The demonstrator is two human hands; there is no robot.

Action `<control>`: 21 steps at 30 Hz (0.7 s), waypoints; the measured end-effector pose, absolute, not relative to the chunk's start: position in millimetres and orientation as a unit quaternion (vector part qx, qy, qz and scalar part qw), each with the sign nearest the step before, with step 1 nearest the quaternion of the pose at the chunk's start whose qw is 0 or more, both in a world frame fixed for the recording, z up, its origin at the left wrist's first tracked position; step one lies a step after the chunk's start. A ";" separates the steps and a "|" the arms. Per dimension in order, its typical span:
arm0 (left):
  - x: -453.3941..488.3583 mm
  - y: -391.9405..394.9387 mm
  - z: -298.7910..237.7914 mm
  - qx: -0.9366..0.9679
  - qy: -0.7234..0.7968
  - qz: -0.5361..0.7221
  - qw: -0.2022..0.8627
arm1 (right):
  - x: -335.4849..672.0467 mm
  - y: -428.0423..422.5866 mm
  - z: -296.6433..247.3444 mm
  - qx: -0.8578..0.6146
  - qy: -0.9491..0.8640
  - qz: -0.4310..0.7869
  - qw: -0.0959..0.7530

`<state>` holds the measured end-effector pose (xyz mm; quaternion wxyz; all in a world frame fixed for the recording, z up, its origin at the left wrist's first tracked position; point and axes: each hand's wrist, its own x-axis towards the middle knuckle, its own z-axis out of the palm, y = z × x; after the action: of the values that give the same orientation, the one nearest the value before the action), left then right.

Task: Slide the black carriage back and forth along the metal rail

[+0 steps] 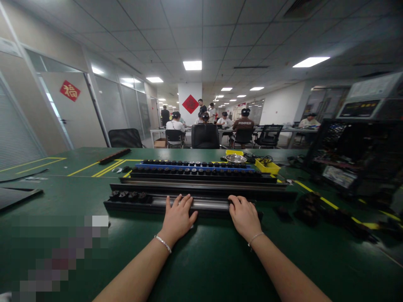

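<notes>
A long black rail (126, 206) with a shiny metal channel (209, 204) lies across the green table before me. Several black modules (130, 196) sit in its left end. My left hand (177, 216) rests on the middle of this rail, fingers spread over the channel and thumb out to the right. Further right, my right hand (244, 214) curls its fingers over the rail near its right end. Something dark shows under those fingertips, but the hand mostly covers it. Directly behind lies a second black rail (201, 184) with a bare channel.
Behind the rails stand rows of black modules along a blue strip (201, 168). A yellow tray (267, 166) and a metal bowl (235, 158) are at the back right. Loose black parts (310, 207) and an open equipment rack (352, 155) occupy the right. Several people sit beyond.
</notes>
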<state>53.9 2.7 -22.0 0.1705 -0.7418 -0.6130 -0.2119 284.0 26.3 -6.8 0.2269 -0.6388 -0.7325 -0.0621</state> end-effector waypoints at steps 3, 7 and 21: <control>53.3 2.8 -21.7 -0.746 -0.607 -0.214 0.174 | 283.5 27.3 -9.0 -0.643 -0.725 -0.070 0.238; 52.8 2.8 -21.3 -0.748 -0.603 -0.214 0.176 | 285.7 28.9 -11.3 -0.650 -0.715 -0.078 0.245; 54.0 2.2 -19.2 -0.741 -0.617 -0.200 0.172 | 290.2 27.9 -8.1 -0.711 -0.656 -0.052 0.250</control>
<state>54.0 2.2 -19.2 0.1725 -0.7410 -0.6173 -0.2004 290.2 27.9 -8.1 0.2498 -0.7105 -0.6558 -0.0523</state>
